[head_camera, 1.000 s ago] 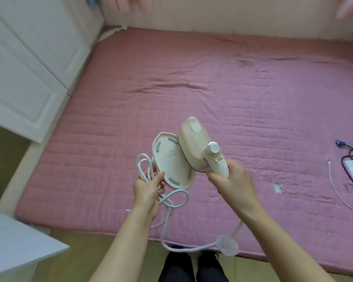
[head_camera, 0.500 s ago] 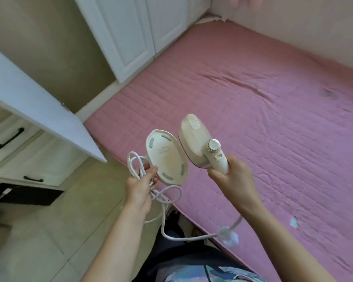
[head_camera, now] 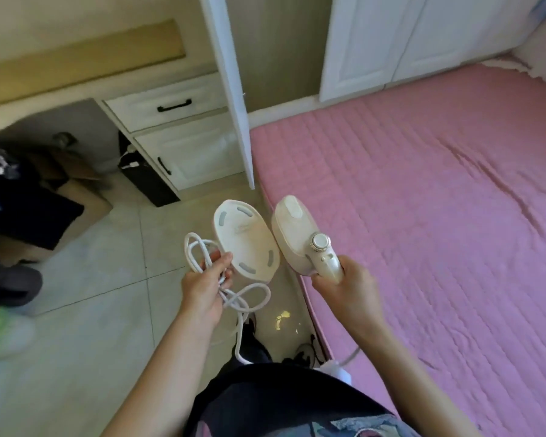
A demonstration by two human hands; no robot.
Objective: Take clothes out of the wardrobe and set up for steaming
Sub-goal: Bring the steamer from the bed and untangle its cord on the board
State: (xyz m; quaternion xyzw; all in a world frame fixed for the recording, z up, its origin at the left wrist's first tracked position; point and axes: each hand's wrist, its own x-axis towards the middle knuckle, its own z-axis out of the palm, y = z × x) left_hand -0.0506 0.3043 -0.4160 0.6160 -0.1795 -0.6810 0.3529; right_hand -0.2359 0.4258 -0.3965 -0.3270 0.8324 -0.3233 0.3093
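Observation:
A cream handheld steamer (head_camera: 292, 236) with a round dial is held by its handle in my right hand (head_camera: 349, 290), over the edge of the pink mattress (head_camera: 438, 200). My left hand (head_camera: 204, 290) grips the steamer's cream oval base plate (head_camera: 245, 241) together with loops of the white power cord (head_camera: 237, 298). The cord hangs down to a white plug (head_camera: 339, 372) near my legs. The white wardrobe (head_camera: 391, 39) stands at the top right, with one open door (head_camera: 230, 86) seen edge-on. No clothes are visible inside it.
A white drawer unit (head_camera: 177, 134) with black handles stands left of the open door. A cardboard box and dark items (head_camera: 35, 212) lie on the tiled floor (head_camera: 85, 310) at the left. The mattress fills the right side.
My view has swung left, from the mattress towards the wardrobe door, drawers and floor. Both hands keep the same hold on the steamer, base plate and cord.

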